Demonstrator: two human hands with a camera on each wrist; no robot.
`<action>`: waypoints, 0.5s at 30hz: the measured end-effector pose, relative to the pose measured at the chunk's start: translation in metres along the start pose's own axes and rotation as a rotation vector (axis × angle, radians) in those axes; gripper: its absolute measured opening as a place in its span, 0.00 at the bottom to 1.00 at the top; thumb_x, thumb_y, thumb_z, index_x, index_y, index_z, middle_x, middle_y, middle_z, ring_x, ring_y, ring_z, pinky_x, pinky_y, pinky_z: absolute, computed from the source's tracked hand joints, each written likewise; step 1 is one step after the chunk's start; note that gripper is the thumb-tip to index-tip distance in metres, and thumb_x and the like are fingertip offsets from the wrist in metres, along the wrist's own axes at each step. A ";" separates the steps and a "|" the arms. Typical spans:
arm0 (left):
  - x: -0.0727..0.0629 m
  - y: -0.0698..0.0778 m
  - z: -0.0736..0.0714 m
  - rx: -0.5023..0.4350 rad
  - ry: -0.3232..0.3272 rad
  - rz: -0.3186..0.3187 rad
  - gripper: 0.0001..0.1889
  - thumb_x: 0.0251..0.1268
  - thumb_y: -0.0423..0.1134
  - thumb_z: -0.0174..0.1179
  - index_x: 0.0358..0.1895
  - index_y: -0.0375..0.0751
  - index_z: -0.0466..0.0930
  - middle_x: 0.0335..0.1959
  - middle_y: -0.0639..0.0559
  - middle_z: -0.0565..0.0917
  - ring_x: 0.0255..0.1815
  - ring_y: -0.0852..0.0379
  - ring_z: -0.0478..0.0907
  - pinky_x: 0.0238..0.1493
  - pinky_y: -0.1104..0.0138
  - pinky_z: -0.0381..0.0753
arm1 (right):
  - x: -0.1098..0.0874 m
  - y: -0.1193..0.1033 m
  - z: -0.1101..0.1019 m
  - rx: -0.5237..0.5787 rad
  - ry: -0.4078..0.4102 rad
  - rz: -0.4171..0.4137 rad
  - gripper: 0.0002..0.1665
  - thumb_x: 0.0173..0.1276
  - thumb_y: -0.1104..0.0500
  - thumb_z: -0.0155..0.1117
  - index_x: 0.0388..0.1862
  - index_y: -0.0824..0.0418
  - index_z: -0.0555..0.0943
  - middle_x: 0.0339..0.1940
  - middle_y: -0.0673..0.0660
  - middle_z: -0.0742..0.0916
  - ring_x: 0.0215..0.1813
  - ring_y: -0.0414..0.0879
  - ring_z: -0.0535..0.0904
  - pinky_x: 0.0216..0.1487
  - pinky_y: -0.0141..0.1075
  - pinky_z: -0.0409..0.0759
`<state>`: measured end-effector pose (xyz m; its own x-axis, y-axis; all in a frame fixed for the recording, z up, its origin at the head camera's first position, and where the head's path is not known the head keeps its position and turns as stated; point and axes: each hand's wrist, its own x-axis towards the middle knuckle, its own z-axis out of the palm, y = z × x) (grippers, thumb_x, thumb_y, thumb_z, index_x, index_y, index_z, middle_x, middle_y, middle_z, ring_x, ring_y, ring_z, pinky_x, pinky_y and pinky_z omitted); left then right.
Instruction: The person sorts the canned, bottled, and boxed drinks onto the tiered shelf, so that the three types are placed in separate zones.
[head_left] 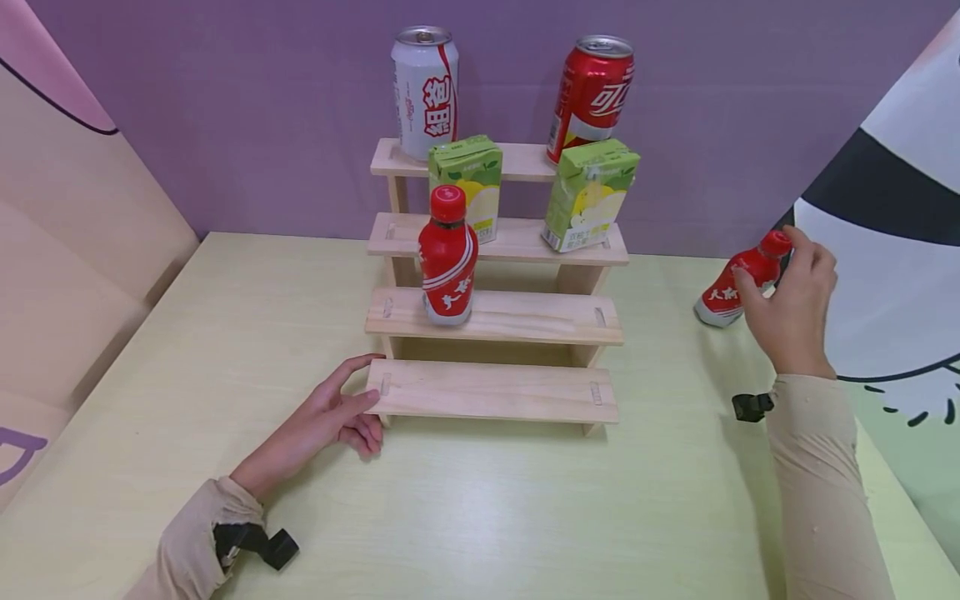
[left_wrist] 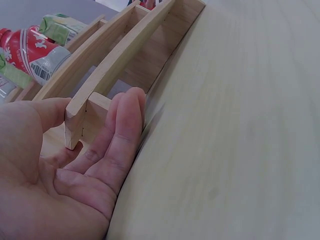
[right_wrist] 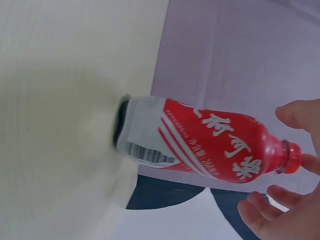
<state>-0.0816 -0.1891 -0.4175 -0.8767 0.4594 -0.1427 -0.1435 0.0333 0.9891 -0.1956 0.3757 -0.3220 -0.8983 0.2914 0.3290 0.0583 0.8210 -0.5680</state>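
My left hand (head_left: pixel 337 412) grips the left end of the bottom step of a wooden stepped stand (head_left: pixel 495 392), thumb and finger on either side of the board (left_wrist: pixel 75 120). At the right of the table, my right hand (head_left: pixel 798 308) is around the upper part of a red cola bottle (head_left: pixel 738 283). In the right wrist view this bottle (right_wrist: pixel 210 140) stands with its base on the table, and the thumb is apart from it. A second red bottle (head_left: pixel 448 267) stands at the left of the step above the bottom one.
On the top step stand a white can (head_left: pixel 425 92) and a red can (head_left: pixel 594 96). Two green juice cartons (head_left: pixel 480 187) (head_left: pixel 591 196) are on the step below them. A purple wall (head_left: pixel 300 125) rises behind the table (head_left: pixel 480 517); a printed panel (head_left: pixel 892 283) borders the right.
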 end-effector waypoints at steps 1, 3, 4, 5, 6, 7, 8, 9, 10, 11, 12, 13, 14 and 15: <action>0.000 0.000 0.000 0.001 0.001 -0.001 0.30 0.79 0.46 0.52 0.76 0.57 0.50 0.32 0.33 0.83 0.31 0.43 0.84 0.36 0.51 0.88 | 0.000 0.002 0.001 0.007 -0.010 0.002 0.49 0.74 0.51 0.59 0.82 0.43 0.42 0.81 0.59 0.51 0.80 0.54 0.45 0.70 0.61 0.65; 0.000 0.001 0.000 0.001 0.003 -0.001 0.29 0.79 0.46 0.52 0.76 0.57 0.50 0.32 0.33 0.83 0.31 0.43 0.84 0.36 0.51 0.88 | 0.000 0.005 0.003 0.019 -0.026 -0.001 0.50 0.73 0.52 0.60 0.82 0.41 0.39 0.81 0.59 0.51 0.80 0.55 0.46 0.69 0.61 0.66; 0.000 0.001 0.001 0.002 0.003 -0.001 0.29 0.79 0.46 0.52 0.76 0.57 0.50 0.32 0.33 0.83 0.31 0.43 0.84 0.36 0.51 0.88 | 0.001 0.007 0.004 0.023 -0.031 -0.003 0.51 0.73 0.52 0.60 0.82 0.40 0.39 0.81 0.60 0.52 0.80 0.56 0.48 0.69 0.61 0.66; 0.000 0.001 0.001 0.003 0.003 -0.001 0.29 0.79 0.46 0.52 0.76 0.57 0.50 0.32 0.33 0.83 0.30 0.43 0.84 0.36 0.51 0.88 | 0.001 0.008 0.005 0.028 -0.035 -0.006 0.52 0.73 0.53 0.61 0.81 0.40 0.38 0.80 0.60 0.54 0.80 0.57 0.49 0.69 0.61 0.67; 0.000 0.001 0.001 0.003 0.002 0.000 0.29 0.79 0.46 0.52 0.76 0.57 0.50 0.32 0.33 0.83 0.30 0.43 0.84 0.36 0.51 0.88 | 0.001 0.009 0.005 0.034 -0.040 -0.010 0.52 0.73 0.53 0.61 0.81 0.39 0.37 0.80 0.60 0.55 0.79 0.58 0.50 0.69 0.61 0.67; 0.000 0.001 0.001 0.003 0.001 0.001 0.29 0.79 0.46 0.52 0.76 0.57 0.50 0.32 0.33 0.83 0.30 0.43 0.84 0.35 0.51 0.88 | 0.001 0.010 0.006 0.040 -0.045 -0.013 0.53 0.73 0.54 0.62 0.81 0.38 0.37 0.80 0.60 0.56 0.79 0.58 0.52 0.68 0.61 0.67; 0.000 0.001 0.001 0.002 0.001 0.001 0.29 0.79 0.46 0.52 0.76 0.57 0.50 0.32 0.33 0.83 0.30 0.44 0.84 0.35 0.51 0.88 | 0.002 0.011 0.007 0.044 -0.051 -0.016 0.53 0.73 0.54 0.62 0.81 0.37 0.36 0.80 0.60 0.58 0.78 0.59 0.53 0.68 0.61 0.68; 0.000 0.001 0.001 0.001 0.000 0.002 0.29 0.79 0.46 0.52 0.76 0.57 0.50 0.32 0.33 0.83 0.30 0.44 0.84 0.35 0.51 0.88 | 0.002 0.012 0.007 0.050 -0.054 -0.017 0.53 0.73 0.54 0.62 0.80 0.36 0.36 0.80 0.60 0.59 0.78 0.59 0.54 0.67 0.62 0.68; 0.000 0.001 0.001 0.001 -0.001 0.002 0.29 0.79 0.46 0.52 0.76 0.57 0.50 0.32 0.33 0.83 0.30 0.44 0.84 0.35 0.51 0.88 | 0.003 0.013 0.008 0.055 -0.057 -0.018 0.54 0.73 0.54 0.62 0.80 0.35 0.36 0.80 0.60 0.60 0.78 0.59 0.55 0.67 0.62 0.69; 0.000 0.001 0.001 0.000 -0.001 0.002 0.29 0.79 0.46 0.52 0.76 0.57 0.50 0.32 0.33 0.83 0.30 0.44 0.84 0.35 0.51 0.88 | 0.003 0.014 0.008 0.060 -0.058 -0.017 0.54 0.73 0.55 0.62 0.80 0.35 0.35 0.79 0.60 0.60 0.78 0.60 0.56 0.66 0.62 0.69; 0.000 0.001 0.001 -0.001 0.000 0.002 0.29 0.79 0.46 0.52 0.76 0.57 0.50 0.32 0.33 0.83 0.30 0.43 0.84 0.35 0.51 0.88 | 0.004 0.014 0.009 0.063 -0.060 -0.015 0.54 0.73 0.55 0.62 0.79 0.33 0.35 0.79 0.60 0.61 0.78 0.60 0.56 0.66 0.63 0.69; 0.000 0.001 0.001 -0.001 0.002 0.001 0.29 0.79 0.46 0.52 0.76 0.57 0.50 0.32 0.33 0.83 0.30 0.43 0.84 0.35 0.51 0.88 | 0.004 0.015 0.010 0.064 -0.061 -0.012 0.55 0.73 0.55 0.62 0.79 0.33 0.34 0.79 0.60 0.61 0.77 0.60 0.57 0.65 0.63 0.70; 0.000 0.001 0.001 0.000 0.003 0.001 0.30 0.79 0.46 0.52 0.76 0.57 0.50 0.32 0.33 0.83 0.30 0.43 0.84 0.36 0.51 0.88 | 0.005 0.015 0.010 0.062 -0.058 -0.009 0.55 0.73 0.55 0.62 0.79 0.32 0.34 0.79 0.60 0.61 0.77 0.60 0.57 0.65 0.63 0.70; 0.000 0.001 0.001 0.000 0.003 0.000 0.30 0.79 0.46 0.52 0.76 0.57 0.50 0.32 0.33 0.84 0.31 0.43 0.84 0.36 0.51 0.88 | 0.005 0.016 0.011 0.061 -0.053 -0.006 0.55 0.72 0.55 0.63 0.78 0.31 0.34 0.79 0.59 0.61 0.77 0.60 0.57 0.65 0.63 0.70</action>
<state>-0.0812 -0.1882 -0.4165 -0.8783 0.4563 -0.1425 -0.1432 0.0333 0.9891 -0.2042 0.3845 -0.3376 -0.9203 0.2588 0.2934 0.0273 0.7907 -0.6116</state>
